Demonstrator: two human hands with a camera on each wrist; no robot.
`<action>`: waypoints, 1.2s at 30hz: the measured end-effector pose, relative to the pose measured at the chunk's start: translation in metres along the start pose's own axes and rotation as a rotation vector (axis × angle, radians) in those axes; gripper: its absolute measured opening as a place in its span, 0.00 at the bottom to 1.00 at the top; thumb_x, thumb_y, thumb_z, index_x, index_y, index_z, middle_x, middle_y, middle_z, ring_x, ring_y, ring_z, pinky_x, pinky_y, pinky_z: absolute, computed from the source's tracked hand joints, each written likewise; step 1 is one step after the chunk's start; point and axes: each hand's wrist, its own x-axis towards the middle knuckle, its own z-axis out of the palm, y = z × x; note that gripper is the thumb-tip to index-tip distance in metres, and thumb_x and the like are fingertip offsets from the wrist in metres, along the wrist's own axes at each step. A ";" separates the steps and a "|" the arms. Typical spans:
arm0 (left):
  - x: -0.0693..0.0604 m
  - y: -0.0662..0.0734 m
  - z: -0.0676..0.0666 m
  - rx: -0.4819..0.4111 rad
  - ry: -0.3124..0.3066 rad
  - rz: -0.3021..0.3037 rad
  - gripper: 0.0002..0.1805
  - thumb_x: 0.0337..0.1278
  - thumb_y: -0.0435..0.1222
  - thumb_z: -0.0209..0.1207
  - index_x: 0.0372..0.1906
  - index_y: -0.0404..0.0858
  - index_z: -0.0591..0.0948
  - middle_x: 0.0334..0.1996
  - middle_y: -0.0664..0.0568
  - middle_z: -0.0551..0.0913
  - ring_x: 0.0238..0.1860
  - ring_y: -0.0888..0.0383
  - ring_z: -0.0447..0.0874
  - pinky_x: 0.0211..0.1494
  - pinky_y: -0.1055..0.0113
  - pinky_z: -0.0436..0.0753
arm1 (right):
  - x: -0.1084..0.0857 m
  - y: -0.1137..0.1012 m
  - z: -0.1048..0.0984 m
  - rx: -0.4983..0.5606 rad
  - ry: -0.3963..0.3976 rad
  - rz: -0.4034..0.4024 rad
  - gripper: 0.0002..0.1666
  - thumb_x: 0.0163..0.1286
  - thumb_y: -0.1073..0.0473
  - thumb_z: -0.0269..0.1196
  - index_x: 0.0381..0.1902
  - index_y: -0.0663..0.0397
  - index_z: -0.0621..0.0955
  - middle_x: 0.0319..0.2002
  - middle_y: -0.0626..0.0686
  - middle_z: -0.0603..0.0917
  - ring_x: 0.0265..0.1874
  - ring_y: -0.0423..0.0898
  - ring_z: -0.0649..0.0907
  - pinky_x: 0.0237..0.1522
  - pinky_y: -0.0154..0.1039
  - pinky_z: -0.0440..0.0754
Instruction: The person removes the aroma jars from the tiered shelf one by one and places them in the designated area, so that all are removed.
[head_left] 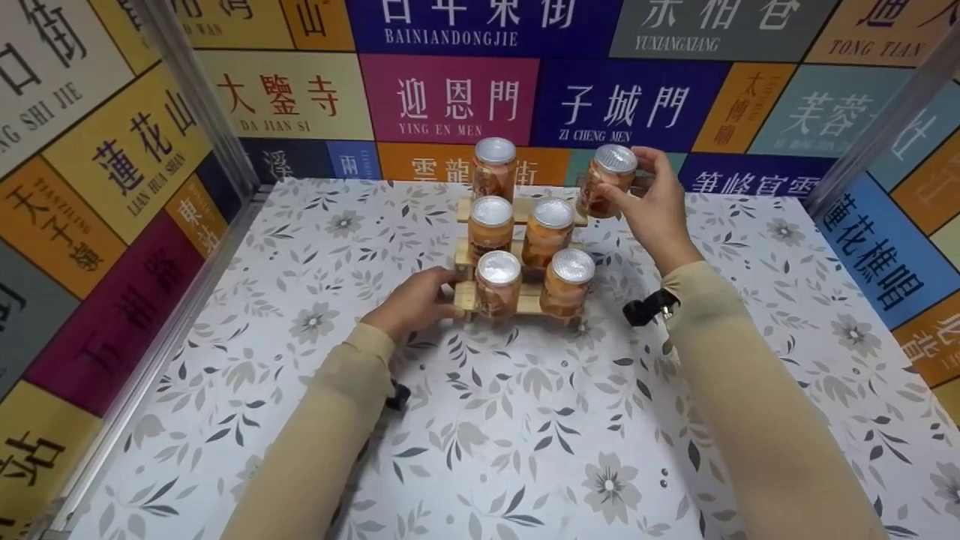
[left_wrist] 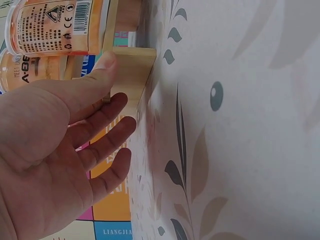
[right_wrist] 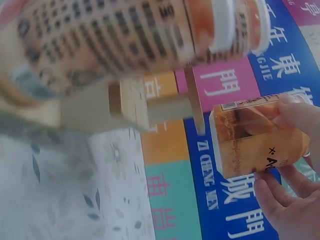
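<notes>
A small wooden tiered stand [head_left: 530, 301] holds several orange jars with silver lids: two on the front step, two on the middle step, and one jar [head_left: 494, 174] at the top left. My right hand [head_left: 660, 214] grips another jar [head_left: 611, 180] beside the top step's right end; in the right wrist view this jar [right_wrist: 260, 137] lies between thumb and fingers of the hand [right_wrist: 295, 200]. At the stand's left side my left hand [head_left: 420, 304] rests its thumb on the wood; in the left wrist view the hand [left_wrist: 55, 150] touches the stand's edge [left_wrist: 132, 60], its other fingers loosely bent.
The table [head_left: 480, 450] has a white leaf-and-flower cover. Behind it and along both sides stand walls of coloured sign panels [head_left: 450, 97], with metal frame posts at the corners. A black strap device [head_left: 651, 307] sits at the right wrist.
</notes>
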 end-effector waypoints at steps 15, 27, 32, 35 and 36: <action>-0.001 0.001 0.002 0.016 -0.004 -0.021 0.38 0.57 0.37 0.73 0.73 0.43 0.74 0.62 0.46 0.80 0.64 0.47 0.79 0.72 0.53 0.76 | -0.015 0.043 -0.019 -0.115 -0.044 0.105 0.43 0.67 0.51 0.72 0.74 0.50 0.65 0.69 0.58 0.73 0.63 0.53 0.81 0.61 0.47 0.83; -0.001 0.003 0.002 0.032 -0.013 -0.046 0.37 0.59 0.37 0.72 0.74 0.44 0.73 0.64 0.47 0.79 0.65 0.48 0.79 0.74 0.53 0.75 | -0.029 0.081 -0.017 -0.135 -0.146 0.158 0.40 0.69 0.57 0.71 0.72 0.57 0.65 0.68 0.63 0.72 0.66 0.60 0.78 0.68 0.52 0.78; 0.000 0.005 0.001 0.035 -0.007 -0.043 0.37 0.58 0.37 0.72 0.73 0.43 0.74 0.64 0.47 0.79 0.65 0.48 0.79 0.74 0.53 0.75 | -0.034 0.090 -0.018 -0.129 -0.162 0.152 0.40 0.69 0.58 0.71 0.72 0.57 0.65 0.68 0.63 0.73 0.66 0.60 0.78 0.69 0.53 0.77; 0.000 0.005 0.001 0.032 -0.006 -0.046 0.37 0.57 0.37 0.72 0.73 0.43 0.74 0.64 0.47 0.79 0.66 0.48 0.79 0.74 0.53 0.74 | -0.036 0.093 -0.019 -0.116 -0.184 0.153 0.40 0.69 0.58 0.71 0.72 0.58 0.65 0.69 0.63 0.72 0.66 0.60 0.77 0.70 0.52 0.76; 0.000 0.005 0.002 0.037 -0.006 -0.040 0.36 0.58 0.37 0.72 0.73 0.43 0.74 0.64 0.47 0.79 0.66 0.48 0.79 0.74 0.53 0.74 | -0.037 0.094 -0.019 -0.112 -0.190 0.156 0.41 0.69 0.58 0.71 0.72 0.59 0.64 0.70 0.63 0.72 0.67 0.59 0.77 0.71 0.52 0.76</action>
